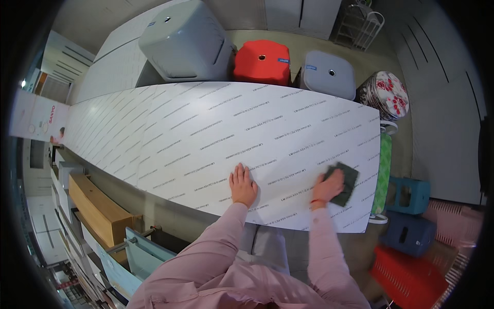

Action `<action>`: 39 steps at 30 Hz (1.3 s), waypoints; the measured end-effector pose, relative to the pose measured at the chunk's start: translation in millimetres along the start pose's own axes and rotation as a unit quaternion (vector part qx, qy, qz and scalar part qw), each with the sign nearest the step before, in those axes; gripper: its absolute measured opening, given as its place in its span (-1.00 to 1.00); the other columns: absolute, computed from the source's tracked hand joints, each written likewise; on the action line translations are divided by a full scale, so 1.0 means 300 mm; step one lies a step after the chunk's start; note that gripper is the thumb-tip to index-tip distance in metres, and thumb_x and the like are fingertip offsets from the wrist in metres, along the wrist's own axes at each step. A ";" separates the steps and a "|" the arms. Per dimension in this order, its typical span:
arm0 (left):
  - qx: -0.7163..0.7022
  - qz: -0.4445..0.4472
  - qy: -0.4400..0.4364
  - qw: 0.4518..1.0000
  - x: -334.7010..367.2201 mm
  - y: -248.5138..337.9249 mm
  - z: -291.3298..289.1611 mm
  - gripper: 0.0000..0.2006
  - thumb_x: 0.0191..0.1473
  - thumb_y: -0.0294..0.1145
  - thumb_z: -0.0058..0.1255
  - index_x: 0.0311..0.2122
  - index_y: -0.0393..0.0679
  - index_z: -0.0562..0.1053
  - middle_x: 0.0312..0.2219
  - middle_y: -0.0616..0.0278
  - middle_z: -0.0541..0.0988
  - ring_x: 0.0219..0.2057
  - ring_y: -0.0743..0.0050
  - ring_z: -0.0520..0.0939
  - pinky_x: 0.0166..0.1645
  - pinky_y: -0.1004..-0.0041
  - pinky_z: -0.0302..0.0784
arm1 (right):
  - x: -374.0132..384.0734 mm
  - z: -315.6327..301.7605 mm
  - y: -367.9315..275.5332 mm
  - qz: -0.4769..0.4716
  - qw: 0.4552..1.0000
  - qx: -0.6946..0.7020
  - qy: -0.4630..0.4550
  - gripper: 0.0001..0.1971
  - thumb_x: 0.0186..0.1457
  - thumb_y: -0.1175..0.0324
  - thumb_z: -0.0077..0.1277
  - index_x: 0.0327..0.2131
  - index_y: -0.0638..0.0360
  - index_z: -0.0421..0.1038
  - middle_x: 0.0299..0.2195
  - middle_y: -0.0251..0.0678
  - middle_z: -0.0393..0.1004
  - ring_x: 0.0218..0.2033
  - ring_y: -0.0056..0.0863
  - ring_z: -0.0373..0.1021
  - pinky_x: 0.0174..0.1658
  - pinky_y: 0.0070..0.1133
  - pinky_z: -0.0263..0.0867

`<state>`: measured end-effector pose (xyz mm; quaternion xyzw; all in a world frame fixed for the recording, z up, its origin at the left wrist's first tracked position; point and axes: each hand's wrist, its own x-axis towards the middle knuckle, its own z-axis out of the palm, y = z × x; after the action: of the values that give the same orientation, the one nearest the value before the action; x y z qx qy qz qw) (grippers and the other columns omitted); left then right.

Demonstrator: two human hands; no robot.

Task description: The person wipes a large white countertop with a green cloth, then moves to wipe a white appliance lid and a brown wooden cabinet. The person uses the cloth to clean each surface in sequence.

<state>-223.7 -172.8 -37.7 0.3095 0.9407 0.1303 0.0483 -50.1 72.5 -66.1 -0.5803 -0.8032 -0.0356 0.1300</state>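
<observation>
And here a dark green cloth (350, 184) is seen lying flat near the right end of a long white surface (206, 134), its corners splayed out beyond the right hand (332, 187) laid over it. The fingers of that hand are bent and drawn close together on the cloth's left part; whether a fold is pinched or the cloth is merely pressed down cannot be told. A light, soft, limp piece, by the look of it: nothing fragile, easily bunched, likely to slide readily over so smooth a sheet. It would best be held under a broad, flat palm near its middle, since a corner taken alone might let the rest crumple.

Outward now, and around the right wrist a red band (319, 201) is worn. Well to the left, the left hand (243, 188) is planted palm down on the surface, its fingers stretched out and slightly parted, nothing gripped. The surface itself is marked all over with slanting rows of small dark print.

Beyond the far edge, a large grey stool (188, 41), a red stool (262, 64) and a smaller grey stool (329, 77) are lined up. To the right, a floral-topped seat (391, 94) is seen, with a red basket (409, 278) placed lower down.
</observation>
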 end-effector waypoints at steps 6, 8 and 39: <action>-0.035 0.015 0.026 0.999 -0.014 -0.008 -0.023 -0.39 0.10 -0.29 -0.03 0.26 -0.26 0.26 0.34 -0.08 0.15 0.38 -0.04 0.11 0.41 -0.05 -0.08 | -0.483 -0.280 -0.227 -0.280 0.914 0.197 -0.218 -0.38 0.09 0.07 0.11 0.20 0.11 0.31 0.31 -0.16 0.17 0.29 -0.15 0.11 0.30 -0.02 -0.04; -0.042 0.015 0.029 0.999 -0.008 -0.011 -0.013 -0.39 0.10 -0.28 -0.02 0.26 -0.27 0.25 0.34 -0.09 0.15 0.38 -0.03 0.11 0.41 -0.05 -0.09 | -0.503 -0.296 -0.160 -0.261 0.867 0.256 -0.337 -0.41 0.10 0.09 0.11 0.17 0.12 0.34 0.29 -0.12 0.20 0.22 -0.06 0.19 0.26 0.00 0.03; -0.130 -0.009 0.067 0.989 0.036 -0.979 -0.377 -0.43 0.02 -0.50 0.02 0.19 -0.31 0.29 0.27 -0.17 0.21 0.25 -0.23 0.22 0.34 -0.02 0.07 | -0.949 -0.293 -1.305 -0.357 0.856 0.317 -0.198 -0.58 -0.06 0.31 0.13 -0.04 0.02 0.45 -0.10 -0.26 0.41 -0.03 -0.24 0.35 -0.02 -0.16 0.21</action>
<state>-419.3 -418.2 -9.7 0.2828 0.9197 0.2711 0.0262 -320.6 -335.3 -16.0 -0.1761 -0.9316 0.2931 0.1238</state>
